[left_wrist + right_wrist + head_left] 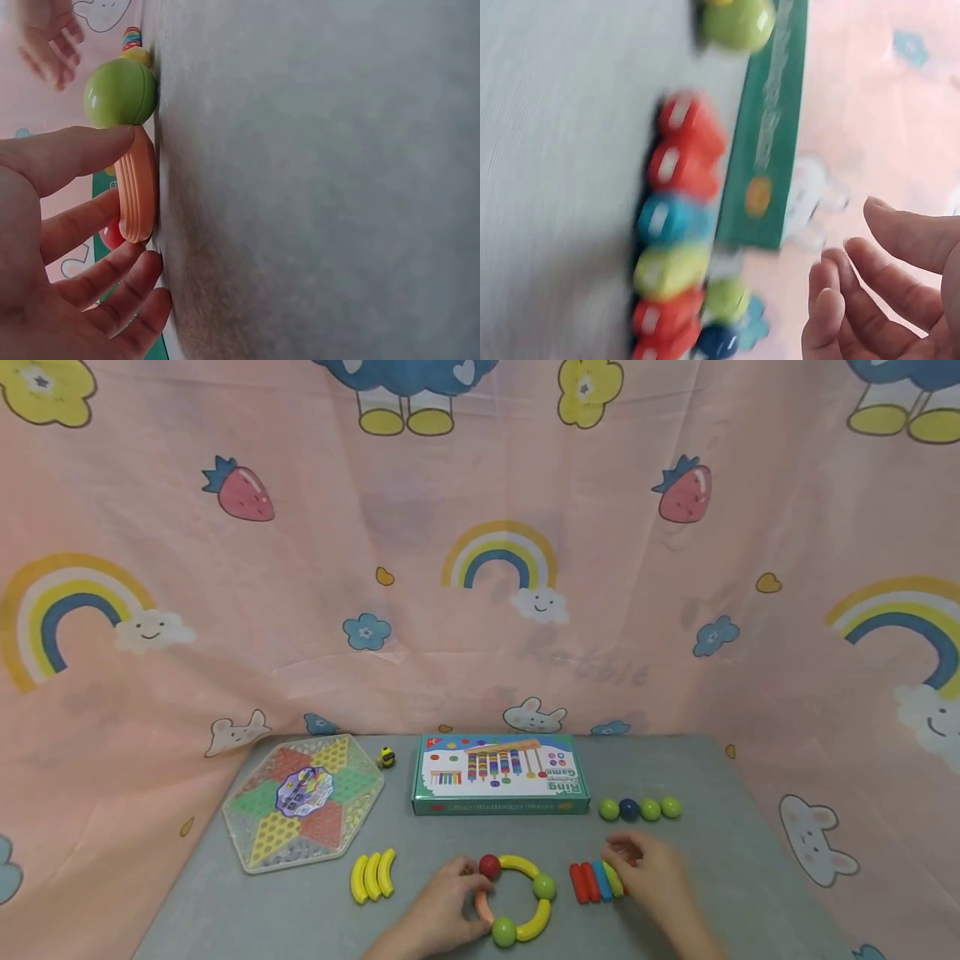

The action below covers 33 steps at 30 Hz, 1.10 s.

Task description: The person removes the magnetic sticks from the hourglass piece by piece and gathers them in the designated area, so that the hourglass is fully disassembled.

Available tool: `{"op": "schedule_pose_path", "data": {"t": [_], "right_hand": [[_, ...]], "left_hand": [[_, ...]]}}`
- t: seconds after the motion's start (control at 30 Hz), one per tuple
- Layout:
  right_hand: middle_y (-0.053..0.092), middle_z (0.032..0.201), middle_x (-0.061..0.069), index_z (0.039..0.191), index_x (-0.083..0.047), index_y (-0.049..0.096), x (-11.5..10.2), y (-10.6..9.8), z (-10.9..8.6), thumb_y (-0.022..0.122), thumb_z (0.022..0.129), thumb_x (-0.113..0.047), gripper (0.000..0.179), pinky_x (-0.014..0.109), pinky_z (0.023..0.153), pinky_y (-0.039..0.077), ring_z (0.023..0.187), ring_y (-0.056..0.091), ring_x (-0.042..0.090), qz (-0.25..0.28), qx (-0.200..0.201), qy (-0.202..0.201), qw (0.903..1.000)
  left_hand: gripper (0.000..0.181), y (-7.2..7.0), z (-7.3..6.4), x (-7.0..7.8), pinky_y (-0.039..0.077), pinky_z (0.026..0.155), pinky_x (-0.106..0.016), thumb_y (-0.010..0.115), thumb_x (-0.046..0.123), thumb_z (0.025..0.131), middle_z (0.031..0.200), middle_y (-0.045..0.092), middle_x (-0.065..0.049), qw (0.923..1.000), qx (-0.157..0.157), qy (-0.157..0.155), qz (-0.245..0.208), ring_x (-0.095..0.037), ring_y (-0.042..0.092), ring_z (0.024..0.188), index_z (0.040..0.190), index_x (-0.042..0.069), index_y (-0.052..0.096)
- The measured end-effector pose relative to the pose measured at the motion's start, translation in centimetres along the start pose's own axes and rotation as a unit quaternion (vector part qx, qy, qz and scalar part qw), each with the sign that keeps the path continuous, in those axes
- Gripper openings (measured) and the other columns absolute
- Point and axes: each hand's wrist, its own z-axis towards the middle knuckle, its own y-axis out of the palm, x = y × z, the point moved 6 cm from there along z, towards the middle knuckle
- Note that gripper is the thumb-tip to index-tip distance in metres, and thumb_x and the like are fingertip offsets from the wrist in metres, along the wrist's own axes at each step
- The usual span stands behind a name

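A ring of curved sticks and balls lies on the table: a red ball (490,867), two green balls (544,886), two yellow curved sticks (534,922) and an orange curved stick (137,187). My left hand (442,902) holds the orange stick at the ring's left side, thumb by the green ball end and fingers by the red ball end. My right hand (656,877) is over the right end of a row of short sticks, in red (578,883), blue (602,881) and yellow-green (671,271). In the right wrist view its loosely bent fingers are apart from them, holding nothing.
Three yellow curved sticks (372,877) lie left of the ring. Behind are a hexagonal board game (303,802), a small yellow-black figure (386,757) and a green game box (501,774). Green balls and a dark blue ball (628,810) line up at right.
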Motion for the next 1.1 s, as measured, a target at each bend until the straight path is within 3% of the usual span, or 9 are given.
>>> {"op": "schedule_pose_path", "data": {"t": [0.13, 0.23, 0.37, 0.43, 0.6, 0.93, 1.1], "right_hand": [[0.072, 0.105, 0.005, 0.108, -0.011, 0.073, -3.0, 1.9, -1.0, 0.081, 0.085, -0.017, 0.025, 0.038, 0.075, 0.056, 0.085, 0.064, 0.018, 0.004, -0.018, -0.029, 0.9994], [0.069, 0.111, 0.004, 0.108, -0.014, 0.073, -4.7, 3.9, -1.5, 0.084, 0.082, -0.017, 0.028, 0.038, 0.075, 0.055, 0.085, 0.061, 0.017, 0.013, -0.069, -0.054, 0.9961], [0.066, 0.121, 0.007, 0.113, -0.013, 0.072, -5.5, 6.9, -2.0, 0.083, 0.082, -0.019, 0.034, 0.053, 0.090, 0.053, 0.106, 0.063, 0.028, -0.003, -0.152, -0.070, 0.9859], [0.065, 0.124, 0.009, 0.114, -0.013, 0.072, -5.6, 7.9, -2.1, 0.083, 0.081, -0.017, 0.035, 0.058, 0.095, 0.050, 0.114, 0.061, 0.032, -0.020, -0.173, -0.066, 0.9825], [0.064, 0.124, 0.012, 0.115, -0.012, 0.072, -5.6, 8.8, -2.2, 0.083, 0.081, -0.013, 0.036, 0.060, 0.098, 0.048, 0.118, 0.058, 0.036, -0.045, -0.172, -0.046, 0.9830], [0.064, 0.125, 0.016, 0.124, -0.005, 0.067, -5.2, 9.3, -2.5, 0.076, 0.089, -0.017, 0.038, 0.061, 0.100, 0.046, 0.118, 0.058, 0.040, -0.045, -0.172, -0.074, 0.9813], [0.065, 0.125, 0.015, 0.124, -0.006, 0.068, -5.2, 9.0, -2.5, 0.076, 0.089, -0.017, 0.038, 0.060, 0.100, 0.047, 0.119, 0.059, 0.038, -0.042, -0.170, -0.071, 0.9820]], "left_hand": [[0.035, 0.0, 0.0, 0.0, 0.049, 0.093, -0.034, 0.084, 0.029, 0.076, 0.115, 0.053, 0.011, 1.0000, 0.001, 0.000, -0.005, -0.007, 0.050, 0.103, 0.110, 0.026, 0.074], [0.036, 0.0, 0.0, 0.1, 0.050, 0.094, -0.034, 0.084, 0.028, 0.076, 0.116, 0.054, 0.010, 0.9999, 0.012, 0.005, -0.003, -0.007, 0.051, 0.104, 0.110, 0.023, 0.076], [0.037, 0.3, 0.1, 0.2, 0.050, 0.092, -0.030, 0.084, 0.027, 0.076, 0.117, 0.056, 0.008, 0.9995, 0.024, 0.018, 0.005, -0.005, 0.052, 0.102, 0.111, 0.017, 0.077], [0.038, 0.5, 0.2, 0.2, 0.050, 0.090, -0.028, 0.084, 0.026, 0.076, 0.117, 0.056, 0.008, 0.9994, 0.025, 0.023, 0.007, -0.003, 0.051, 0.100, 0.112, 0.015, 0.077], [0.040, 0.4, 0.2, 0.3, 0.050, 0.089, -0.027, 0.084, 0.023, 0.073, 0.115, 0.056, 0.006, 0.9988, 0.026, 0.036, 0.022, -0.004, 0.051, 0.098, 0.110, 0.012, 0.077], [0.038, -0.8, -0.6, -0.3, 0.049, 0.089, -0.030, 0.081, 0.025, 0.073, 0.111, 0.056, 0.003, 0.9937, 0.060, 0.042, 0.084, -0.010, 0.049, 0.100, 0.109, 0.011, 0.077], [0.047, -1.0, -0.8, -0.8, 0.050, 0.100, -0.039, 0.081, 0.032, 0.078, 0.123, 0.058, -0.001, 0.9961, 0.034, 0.025, 0.078, -0.017, 0.054, 0.113, 0.120, 0.014, 0.073]]}}
